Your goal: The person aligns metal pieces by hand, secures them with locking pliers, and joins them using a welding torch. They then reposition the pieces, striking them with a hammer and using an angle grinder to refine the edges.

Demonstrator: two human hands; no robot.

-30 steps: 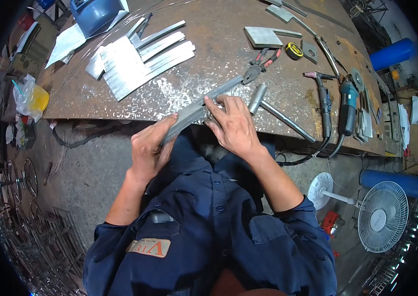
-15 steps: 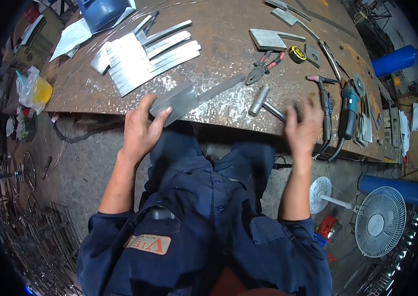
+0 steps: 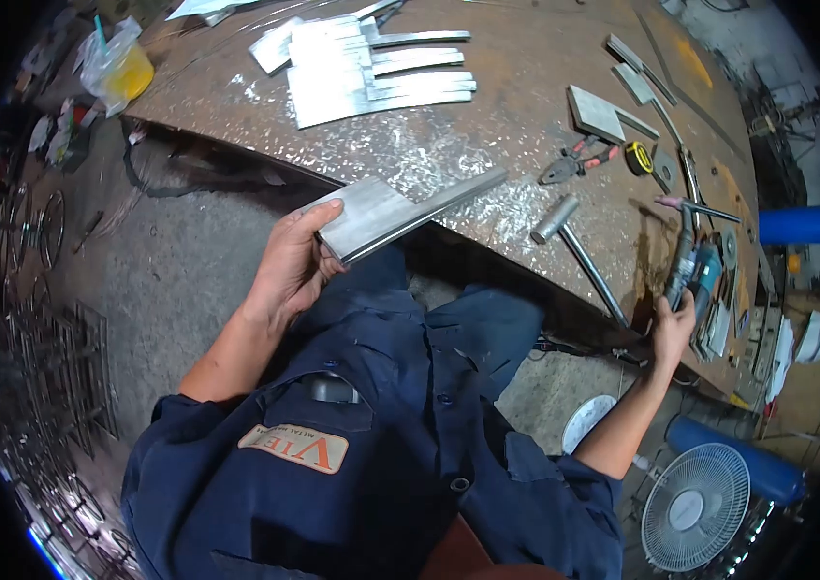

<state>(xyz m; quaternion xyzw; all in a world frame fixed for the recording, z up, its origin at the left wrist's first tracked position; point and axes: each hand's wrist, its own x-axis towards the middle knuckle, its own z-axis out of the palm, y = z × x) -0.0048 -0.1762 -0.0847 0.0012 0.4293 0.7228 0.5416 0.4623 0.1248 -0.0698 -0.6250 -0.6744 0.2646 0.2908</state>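
My left hand (image 3: 299, 256) grips the wide end of a flat metal cleaver-shaped piece (image 3: 366, 217), thumb on its top face. The narrow bar of that piece points up and right over the table edge. My right hand (image 3: 673, 329) is closed round the handle of a welding torch (image 3: 685, 256), whose nozzle points to the upper left. Just beyond the torch lies a teal angle grinder (image 3: 708, 271), partly hidden. A hammer (image 3: 579, 253) rests between my hands, its handle running towards the right hand.
Similar metal pieces (image 3: 333, 82) lie stacked at the back left of the table (image 3: 516, 106). Pliers (image 3: 576, 164), a tape measure (image 3: 638, 158) and another flat piece (image 3: 596, 114) lie beyond the hammer. A fan (image 3: 695, 507) stands on the floor at the right.
My right hand has moved right and closed on the torch. The piece in my left hand is turned, its face and edge now more visible. The whole view has shifted and rotated.
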